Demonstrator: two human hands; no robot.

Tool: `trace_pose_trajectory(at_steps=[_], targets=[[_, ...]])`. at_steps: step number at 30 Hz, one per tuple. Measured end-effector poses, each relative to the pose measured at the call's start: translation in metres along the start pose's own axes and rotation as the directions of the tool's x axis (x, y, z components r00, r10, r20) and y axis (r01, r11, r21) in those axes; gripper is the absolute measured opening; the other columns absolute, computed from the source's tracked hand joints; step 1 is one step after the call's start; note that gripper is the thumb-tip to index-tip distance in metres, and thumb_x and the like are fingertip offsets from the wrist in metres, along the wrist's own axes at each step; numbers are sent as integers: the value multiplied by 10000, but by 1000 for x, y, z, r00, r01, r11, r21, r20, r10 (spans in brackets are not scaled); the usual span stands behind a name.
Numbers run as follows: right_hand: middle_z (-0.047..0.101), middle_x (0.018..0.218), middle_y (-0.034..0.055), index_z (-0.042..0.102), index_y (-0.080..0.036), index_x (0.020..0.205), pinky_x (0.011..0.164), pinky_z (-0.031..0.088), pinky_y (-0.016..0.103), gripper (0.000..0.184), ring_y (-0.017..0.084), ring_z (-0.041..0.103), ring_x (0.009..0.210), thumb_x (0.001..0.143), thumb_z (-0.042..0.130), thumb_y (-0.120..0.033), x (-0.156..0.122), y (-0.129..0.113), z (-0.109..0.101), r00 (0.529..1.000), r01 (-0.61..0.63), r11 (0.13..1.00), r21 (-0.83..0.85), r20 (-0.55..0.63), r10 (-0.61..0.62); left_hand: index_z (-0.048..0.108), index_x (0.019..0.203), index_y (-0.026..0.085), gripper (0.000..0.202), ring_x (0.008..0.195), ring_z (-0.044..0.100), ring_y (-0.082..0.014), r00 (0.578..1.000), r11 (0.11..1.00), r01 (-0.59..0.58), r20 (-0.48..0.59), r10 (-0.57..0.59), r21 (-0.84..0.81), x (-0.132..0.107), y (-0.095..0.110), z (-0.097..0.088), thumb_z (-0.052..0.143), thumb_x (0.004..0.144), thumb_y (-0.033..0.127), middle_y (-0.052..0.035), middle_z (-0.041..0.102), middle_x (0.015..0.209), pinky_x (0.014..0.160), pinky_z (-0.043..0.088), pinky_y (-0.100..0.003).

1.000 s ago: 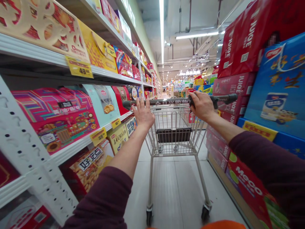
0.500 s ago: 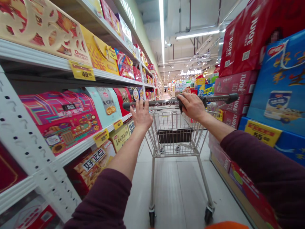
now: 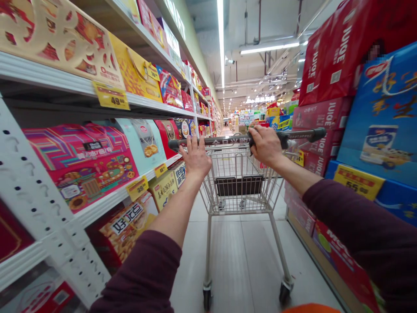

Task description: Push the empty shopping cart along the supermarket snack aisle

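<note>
Shelving (image 3: 48, 78) runs down the left side of the aisle, packed with flat gift boxes, a pink box (image 3: 81, 161) closest among them. Opposite, red cartons (image 3: 329, 56) are stacked high above a blue box (image 3: 384, 117), and both sit much where they did half a second ago.

Between the two sides a wire shopping cart (image 3: 239, 195) stands on the pale floor (image 3: 241, 261), straight ahead of the person. Its wheels and basket are hardly displaced from the earlier frame. Its dark handle bar (image 3: 224, 141) lies level across the top.

The right hand (image 3: 265, 145) is wrapped tight around the bar, knuckles up. It now sits a little further right along the bar than half a second ago, though not as far out as a second ago.

The left hand (image 3: 195, 158) is open as before, fingers spread and pointing upward. Its fingertips are laid against the near side of the bar's left part rather than curled round it.

A yellow price tag (image 3: 358, 180) under the blue box holds its place beside the right forearm.
</note>
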State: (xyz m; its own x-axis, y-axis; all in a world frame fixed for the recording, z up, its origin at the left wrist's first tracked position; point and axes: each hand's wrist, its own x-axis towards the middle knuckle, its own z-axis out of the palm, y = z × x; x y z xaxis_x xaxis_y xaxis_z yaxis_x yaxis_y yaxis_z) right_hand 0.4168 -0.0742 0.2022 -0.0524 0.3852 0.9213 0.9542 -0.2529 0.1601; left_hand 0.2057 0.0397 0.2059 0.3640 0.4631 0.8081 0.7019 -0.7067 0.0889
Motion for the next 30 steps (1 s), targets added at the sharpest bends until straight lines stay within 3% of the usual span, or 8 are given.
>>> trace_pose_trajectory(at_steps=[4, 8, 13, 18, 21, 24, 30], targets=[[580, 1278, 137, 535, -167, 1321, 987, 364, 487, 519, 315, 501, 1126, 814, 425, -174, 21, -43, 12, 998, 37, 998, 53, 52, -40, 337, 1455, 168, 723, 1470, 187, -334, 1000, 998, -2, 26, 0, 55, 0, -1, -4, 530, 759, 186, -149, 291, 1574, 1171, 122, -623], [568, 1306, 131, 540, -161, 1314, 993, 365, 464, 514, 302, 506, 1121, 817, 413, -163, 25, -48, 10, 992, 77, 994, 75, 89, -83, 342, 1451, 182, 714, 1464, 214, -324, 1000, 997, -18, 23, 16, 79, 0, -7, -5, 533, 763, 166, -137, 303, 1572, 1165, 141, -625], [561, 1323, 122, 530, -173, 1307, 991, 388, 473, 535, 307, 504, 1152, 776, 470, -193, 6, -1, -6, 993, 79, 993, 85, 81, -86, 323, 1462, 223, 734, 1468, 211, -304, 999, 996, -48, 21, 47, 78, -1, -10, -4, 529, 763, 136, -117, 294, 1578, 1172, 135, -612], [581, 1291, 197, 569, -104, 1256, 989, 406, 476, 531, 332, 528, 1142, 740, 504, -207, -20, 57, -22, 1000, -7, 1000, 18, 28, 6, 317, 1470, 219, 744, 1469, 201, -317, 999, 998, -28, 19, 26, 59, -1, -6, -1, 531, 760, 152, -109, 290, 1581, 1174, 117, -613], [591, 1271, 212, 579, -102, 1240, 990, 409, 490, 517, 350, 526, 1149, 737, 506, -196, -25, 68, -25, 997, -82, 997, -15, 15, 82, 293, 1483, 229, 764, 1474, 172, -330, 1000, 1000, -19, 24, 18, 24, 0, -2, 1, 520, 757, 157, -101, 287, 1583, 1174, 93, -623], [598, 1258, 213, 595, -77, 1220, 995, 411, 484, 521, 351, 534, 1130, 717, 522, -194, -16, 48, -20, 993, -111, 994, -25, 24, 111, 287, 1485, 198, 753, 1477, 148, -344, 999, 1000, 7, 33, -7, 2, 0, 2, 2, 510, 767, 176, -119, 262, 1589, 1177, 80, -625], [560, 1321, 163, 523, -140, 1340, 1024, 387, 539, 552, 346, 492, 1202, 795, 442, -172, 15, -33, 9, 999, 14, 997, 70, 48, -18, 301, 1474, 197, 751, 1470, 175, -346, 1000, 1000, -2, 22, 2, 14, -1, 1, -2, 533, 760, 203, -132, 290, 1577, 1170, 90, -633]])
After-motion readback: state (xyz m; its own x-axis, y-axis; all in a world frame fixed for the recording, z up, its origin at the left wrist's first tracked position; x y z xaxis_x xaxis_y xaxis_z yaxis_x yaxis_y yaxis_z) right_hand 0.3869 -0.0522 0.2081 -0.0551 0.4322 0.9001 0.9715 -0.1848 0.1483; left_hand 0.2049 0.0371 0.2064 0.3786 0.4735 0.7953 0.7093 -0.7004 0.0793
